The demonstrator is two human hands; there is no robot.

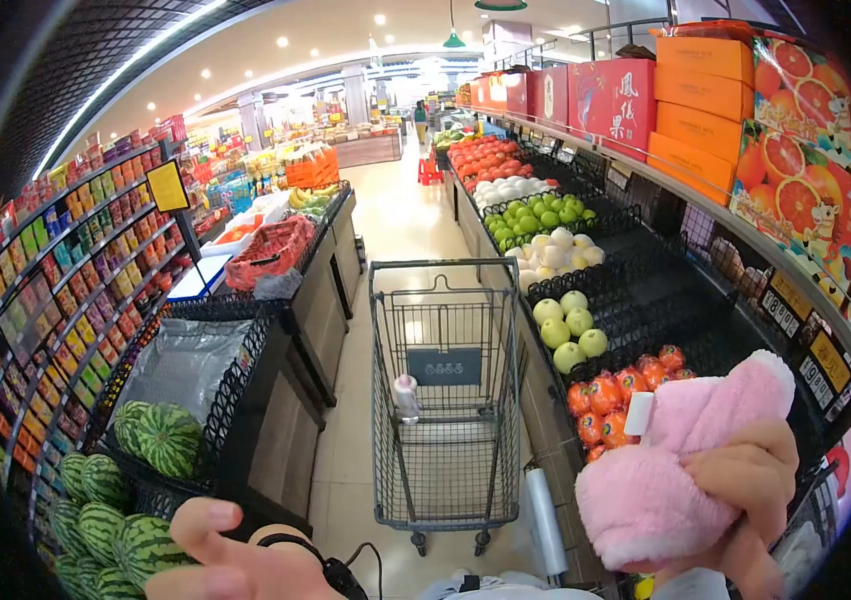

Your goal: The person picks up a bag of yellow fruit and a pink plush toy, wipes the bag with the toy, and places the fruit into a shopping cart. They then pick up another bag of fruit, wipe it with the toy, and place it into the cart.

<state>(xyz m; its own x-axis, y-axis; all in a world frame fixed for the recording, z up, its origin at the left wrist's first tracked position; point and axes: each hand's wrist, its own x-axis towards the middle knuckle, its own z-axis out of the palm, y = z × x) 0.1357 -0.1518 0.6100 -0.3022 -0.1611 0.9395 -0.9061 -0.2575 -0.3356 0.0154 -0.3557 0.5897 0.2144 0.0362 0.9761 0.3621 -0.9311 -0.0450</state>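
My right hand [745,480] is closed around a pink fluffy cloth item [650,505] with a small white tag [638,413]; its exact kind is not clear. It is held up in front of the right-hand fruit stand, near orange-red wrapped fruit [610,392]. At the lower left, my left hand [235,560] has its fingers apart and holds nothing. Striped watermelons [167,440] lie just beyond it. Ahead of me in the aisle stands a wire shopping cart [445,505], apart from both hands. A small clear bottle with a pinkish top [405,398] is in the cart.
Black-sided stands [275,400] line the aisle on the left. Green apples [535,218] and pale round fruit [570,330] fill the right stand, below boxed gifts [700,115]. A plastic roll [545,520] sits low on the right. A person [420,118] is far ahead.
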